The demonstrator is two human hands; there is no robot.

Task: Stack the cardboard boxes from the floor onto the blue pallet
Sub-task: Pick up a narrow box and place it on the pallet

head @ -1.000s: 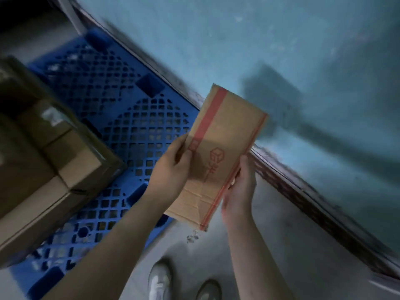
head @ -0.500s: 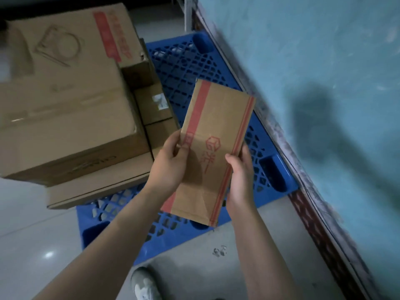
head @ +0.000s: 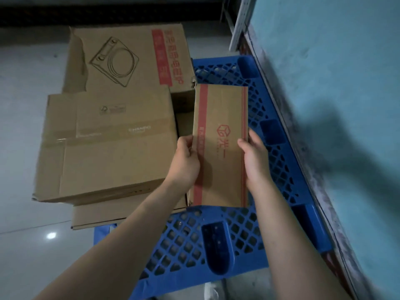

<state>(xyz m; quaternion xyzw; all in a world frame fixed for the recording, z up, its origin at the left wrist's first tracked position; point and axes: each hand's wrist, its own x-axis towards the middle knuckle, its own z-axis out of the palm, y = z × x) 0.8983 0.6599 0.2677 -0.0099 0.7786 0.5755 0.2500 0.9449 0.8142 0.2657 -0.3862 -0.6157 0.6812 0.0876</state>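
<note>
Pinching from both sides, the thumbs lie flat on the top face of the small cardboard box [head: 220, 131]. The other fingers curl round its long edges and pass out of sight underneath. The left hand [head: 186, 163] grips the left edge, its thumb on the red stripe that runs along that side. The right hand [head: 256, 163] grips the right edge, thumb pointing inward toward the red cube logo and fingertips showing just past the thinner red stripe. Both hands sit near the middle of the box's length, roughly level with each other, wrists straight. The bare forearms reach forward from the bottom of the view, the left from the lower left corner and the right from the lower right.

The box is held flat with its long side running away from the person, over the blue pallet [head: 216, 247], close beside the stacked boxes. Whether it touches the pallet cannot be told. On the pallet's left part sit a taped box [head: 108, 146] on a flatter box [head: 121, 215], with a printed box [head: 129, 59] behind them. A teal wall [head: 335, 83] runs along the pallet's right side, and pale floor [head: 23, 87] lies to the left.
</note>
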